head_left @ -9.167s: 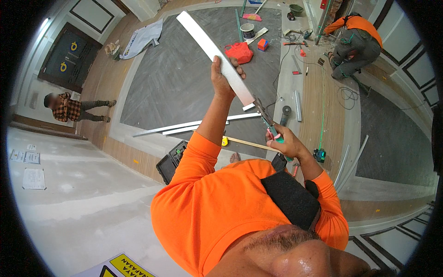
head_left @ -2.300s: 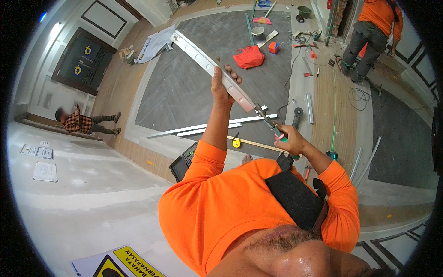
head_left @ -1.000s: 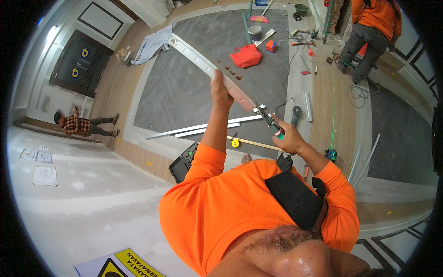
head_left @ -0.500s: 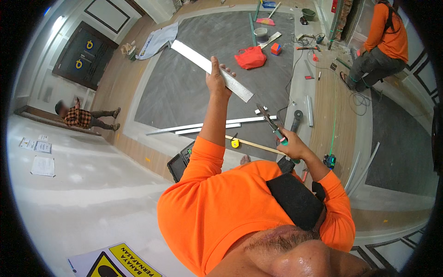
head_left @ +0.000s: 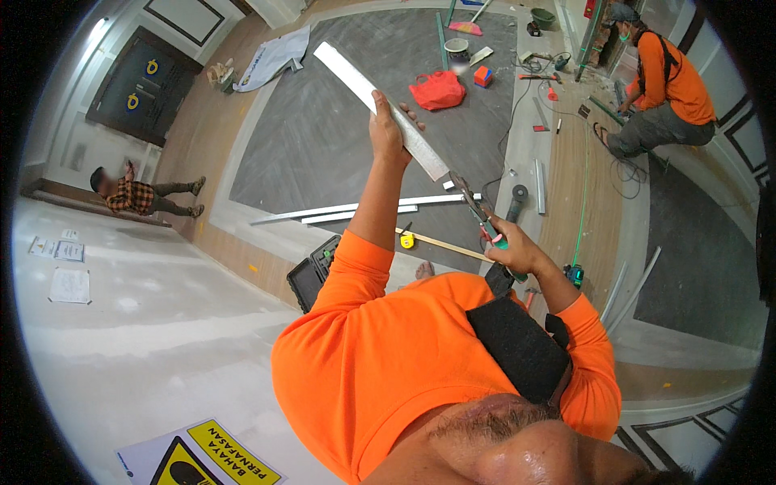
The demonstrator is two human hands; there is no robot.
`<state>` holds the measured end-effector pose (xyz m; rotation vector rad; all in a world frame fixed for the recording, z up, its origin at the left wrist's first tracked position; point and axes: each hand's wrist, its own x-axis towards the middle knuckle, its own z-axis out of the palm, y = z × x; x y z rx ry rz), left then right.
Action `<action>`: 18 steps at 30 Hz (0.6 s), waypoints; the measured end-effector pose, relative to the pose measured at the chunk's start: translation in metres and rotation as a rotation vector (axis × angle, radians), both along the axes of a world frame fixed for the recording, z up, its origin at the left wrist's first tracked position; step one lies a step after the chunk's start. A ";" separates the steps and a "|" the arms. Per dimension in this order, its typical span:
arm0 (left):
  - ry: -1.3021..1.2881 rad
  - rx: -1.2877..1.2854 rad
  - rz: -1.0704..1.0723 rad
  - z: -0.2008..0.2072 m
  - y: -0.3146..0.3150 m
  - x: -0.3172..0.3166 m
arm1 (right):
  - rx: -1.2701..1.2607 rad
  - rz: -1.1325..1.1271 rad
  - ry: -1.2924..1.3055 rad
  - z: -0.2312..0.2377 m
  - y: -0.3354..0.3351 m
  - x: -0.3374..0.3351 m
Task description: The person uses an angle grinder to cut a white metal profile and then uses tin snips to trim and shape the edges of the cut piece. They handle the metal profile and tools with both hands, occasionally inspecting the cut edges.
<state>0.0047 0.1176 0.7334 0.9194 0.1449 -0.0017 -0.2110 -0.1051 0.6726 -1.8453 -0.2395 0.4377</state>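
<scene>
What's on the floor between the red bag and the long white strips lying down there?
Head view: nothing, just bare grey floor panel between the red bag and the white strips.

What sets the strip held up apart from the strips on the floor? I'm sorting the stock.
The white strip is gripped in the left hand and slants in the air; the floor strips lie flat, untouched. The held one meets the snips in the right hand; the floor ones meet no tool. All are long, narrow and pale.

Metal strip point(head_left: 380, 101) in left hand point(head_left: 386, 133)
</scene>
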 end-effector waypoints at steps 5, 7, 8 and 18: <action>-0.004 0.014 -0.022 0.001 -0.002 -0.001 | 0.034 -0.032 0.023 0.006 0.004 0.002; -0.024 0.018 -0.037 0.002 -0.003 -0.001 | 0.022 -0.033 0.027 0.005 0.005 0.004; -0.034 0.026 -0.031 0.002 -0.004 -0.002 | 0.017 -0.031 0.028 0.006 0.005 0.004; -0.090 -0.008 -0.025 -0.004 -0.005 -0.003 | -0.009 -0.005 0.014 0.001 0.006 0.008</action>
